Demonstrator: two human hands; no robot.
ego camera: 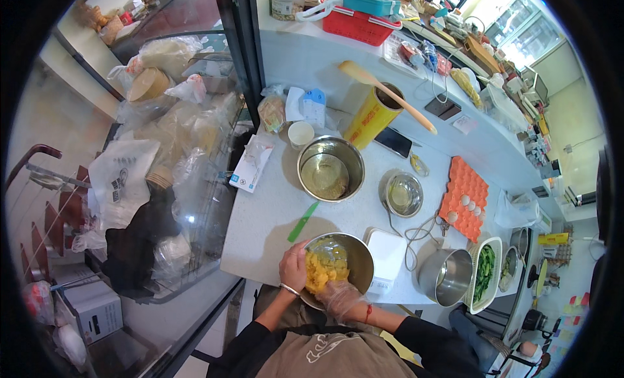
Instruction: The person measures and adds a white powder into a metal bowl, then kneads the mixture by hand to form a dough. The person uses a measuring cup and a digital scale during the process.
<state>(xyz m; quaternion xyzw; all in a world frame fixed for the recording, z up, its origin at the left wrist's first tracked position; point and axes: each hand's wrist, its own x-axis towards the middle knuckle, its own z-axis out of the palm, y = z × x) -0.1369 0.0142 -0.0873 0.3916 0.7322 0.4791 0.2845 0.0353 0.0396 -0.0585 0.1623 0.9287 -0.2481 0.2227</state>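
Observation:
A steel mixing bowl [361,261] sits at the near edge of the table, tilted towards me. Inside it is a lumpy yellow mash or dough [322,270]. My left hand [292,267], bare with a bangle at the wrist, grips the bowl's left rim. My right hand [340,297], in a clear plastic glove, is down in the bowl against the yellow mass; its fingertips are hidden, so its grip does not show. A green plastic knife or scraper [303,222] lies behind the bowl, near a larger steel pot [330,169] with a little liquid inside.
Right of the bowl are a white kitchen scale [385,253], a cable, a small steel bowl [404,193], a steel pot [446,276], a basket of greens [484,275] and an orange egg tray [465,195]. A wooden spatula [390,93] lies across a yellow cylinder [370,117].

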